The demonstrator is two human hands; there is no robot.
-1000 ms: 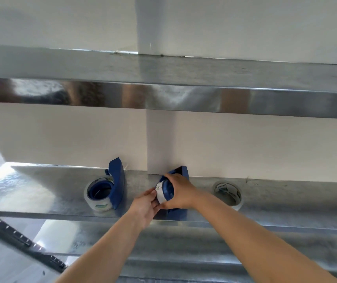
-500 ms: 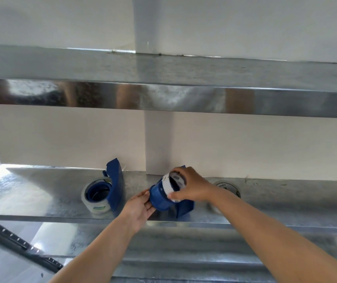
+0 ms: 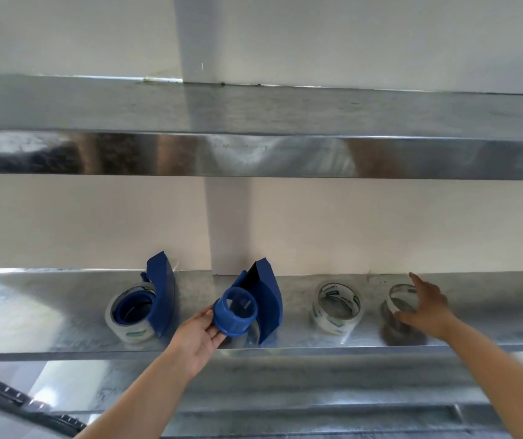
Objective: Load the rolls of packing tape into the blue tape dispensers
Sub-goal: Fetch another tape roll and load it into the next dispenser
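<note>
My left hand (image 3: 196, 334) grips the middle blue tape dispenser (image 3: 263, 308) by its round blue hub (image 3: 235, 313), which carries no roll. The dispenser stands on the metal shelf (image 3: 285, 343). To its left, a second blue dispenser (image 3: 162, 293) holds a clear tape roll (image 3: 128, 327). Right of the middle dispenser, a loose clear tape roll (image 3: 336, 307) lies on the shelf. Farther right sits a thin, nearly empty tape ring (image 3: 396, 294). My right hand (image 3: 428, 308) is beside that ring, fingers spread and just touching it.
An upper metal shelf (image 3: 254, 153) overhangs the work shelf and limits headroom. A white wall (image 3: 380, 226) with a vertical post (image 3: 227, 223) backs the shelf. A lower metal surface (image 3: 285, 394) lies below. A dark rail (image 3: 16, 403) crosses the bottom left.
My right hand pulled the thin ring off the middle dispenser's hub, carried it right and set it on the shelf, opening its fingers. My left hand kept hold of the hub.
</note>
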